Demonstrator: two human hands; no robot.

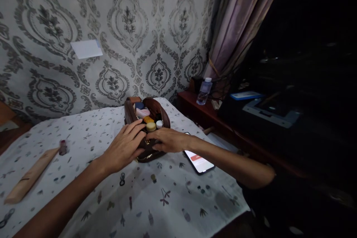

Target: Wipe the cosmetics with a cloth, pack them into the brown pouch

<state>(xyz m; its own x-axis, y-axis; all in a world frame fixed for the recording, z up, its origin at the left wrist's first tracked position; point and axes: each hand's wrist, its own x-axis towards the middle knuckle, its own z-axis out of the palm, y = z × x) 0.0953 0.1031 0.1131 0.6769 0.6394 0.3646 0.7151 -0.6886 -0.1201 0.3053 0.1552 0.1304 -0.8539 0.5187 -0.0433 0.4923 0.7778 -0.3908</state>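
Note:
A dark brown bag stands unzipped on the patterned white cloth. Inside it show a round yellowish-lidded jar, a white-capped item, an orange-yellow item, and pink and blue items. My left hand lies at the bag's left front edge, its fingers somewhat spread and reaching over the rim. From the right, my right hand touches the front rim near the gold zip, its fingers bent; whether they pinch anything is too small to tell. A lit phone lies right of the bag, partly under my right forearm.
On the cloth at the left lie a beige tube and a small dark reddish item. A clear bottle stands on the red-brown table at the right, near a curtain. Patterned wallpaper rises behind.

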